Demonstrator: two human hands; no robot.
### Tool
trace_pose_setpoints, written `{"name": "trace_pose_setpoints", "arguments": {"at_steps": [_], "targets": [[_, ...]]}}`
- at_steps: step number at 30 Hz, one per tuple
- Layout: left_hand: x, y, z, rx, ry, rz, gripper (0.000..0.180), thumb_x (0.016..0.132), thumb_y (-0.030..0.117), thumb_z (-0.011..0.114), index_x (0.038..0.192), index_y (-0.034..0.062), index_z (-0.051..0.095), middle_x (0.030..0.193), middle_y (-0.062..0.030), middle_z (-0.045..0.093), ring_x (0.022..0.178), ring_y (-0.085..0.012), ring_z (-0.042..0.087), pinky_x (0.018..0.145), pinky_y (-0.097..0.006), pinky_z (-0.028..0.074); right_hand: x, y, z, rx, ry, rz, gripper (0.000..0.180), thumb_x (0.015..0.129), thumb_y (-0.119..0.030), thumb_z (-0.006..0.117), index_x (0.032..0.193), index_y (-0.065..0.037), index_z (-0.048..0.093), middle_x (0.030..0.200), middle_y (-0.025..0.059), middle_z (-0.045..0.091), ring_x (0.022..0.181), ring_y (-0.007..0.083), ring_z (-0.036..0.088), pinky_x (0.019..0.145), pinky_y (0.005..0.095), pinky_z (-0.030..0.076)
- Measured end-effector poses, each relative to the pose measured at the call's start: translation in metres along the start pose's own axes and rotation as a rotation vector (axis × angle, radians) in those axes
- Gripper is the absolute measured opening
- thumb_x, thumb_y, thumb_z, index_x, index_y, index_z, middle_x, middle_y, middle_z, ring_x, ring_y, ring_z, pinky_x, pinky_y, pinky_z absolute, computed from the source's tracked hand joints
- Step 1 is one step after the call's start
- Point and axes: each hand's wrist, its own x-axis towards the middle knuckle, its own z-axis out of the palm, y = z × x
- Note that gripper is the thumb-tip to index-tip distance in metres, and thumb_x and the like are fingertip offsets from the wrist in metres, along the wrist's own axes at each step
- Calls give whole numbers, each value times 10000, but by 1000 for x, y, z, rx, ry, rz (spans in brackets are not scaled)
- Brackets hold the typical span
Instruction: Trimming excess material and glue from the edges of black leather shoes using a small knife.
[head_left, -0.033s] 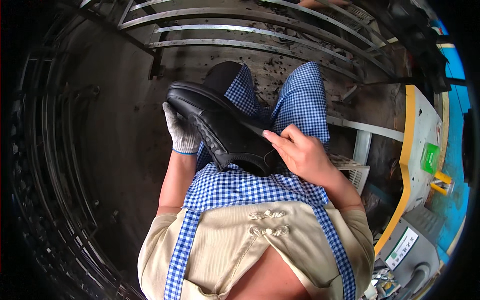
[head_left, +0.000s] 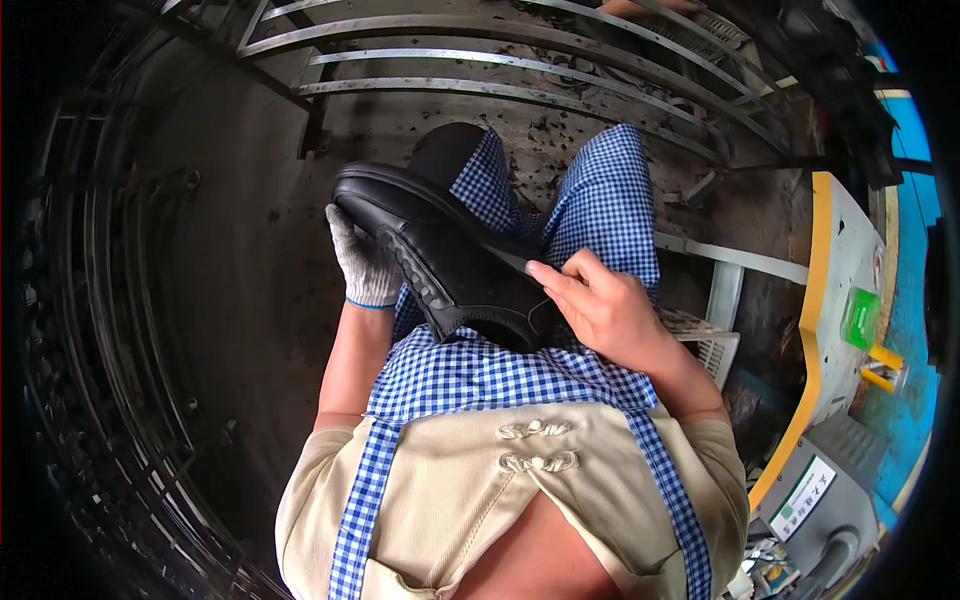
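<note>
One black shoe [head_left: 450,265]: gloved left hand [head_left: 362,262] apparently grips it, right hand [head_left: 600,305] fingers pinch its edge.

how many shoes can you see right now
1. A black lace-up shoe lies across the lap, the gloved left hand under its toe end and the bare right hand at its heel opening. A second one may be hidden.

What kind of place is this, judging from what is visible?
Probably a shoe workshop or factory. A black leather shoe rests on an aproned lap, with curved metal rack bars ahead and a grey-and-yellow machine at right.
</note>
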Motion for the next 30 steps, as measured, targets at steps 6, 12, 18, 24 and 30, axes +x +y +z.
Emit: {"name": "trace_pose_setpoints", "arguments": {"at_steps": [6,12,18,24,30], "targets": [[1,-2,-3,-18,-58,-10,690,853,595,575,1286,60,528,1285,-145,569,1166,-323,549,1027,-492,433,-1,-4,0,-13,-7,66,342,841,-38,660,1181,-75,645,756,58,490,536,168,533,470,300,460],[1,-3,3,-12,-55,-5,686,857,588,575,1299,66,520,1297,-142,562,1169,-316,548,1030,-485,434,17,-3,17,76,67,64,339,848,-15,643,1184,-65,638,755,69,491,559,177,537,495,295,455],[2,1,9,-125,-157,-24,695,862,571,580,1295,33,497,1297,-160,549,1170,-337,537,1015,-497,435,13,18,21,295,233,134,300,884,-57,617,1184,-62,617,880,75,595,674,194,612,586,299,502],[10,0,17,-59,-115,19,673,881,559,561,1298,36,490,1306,-158,541,1184,-335,527,1024,-498,428,9,12,0,236,148,159,271,873,-46,628,1142,-65,653,800,72,560,637,187,595,556,295,490],[11,-4,26,-75,-98,29,650,896,550,542,1300,43,489,1311,-158,536,1193,-336,520,1033,-507,418,10,1,-6,-12,94,27,337,836,-39,639,1171,-81,638,768,57,512,526,184,566,455,297,477]]}}
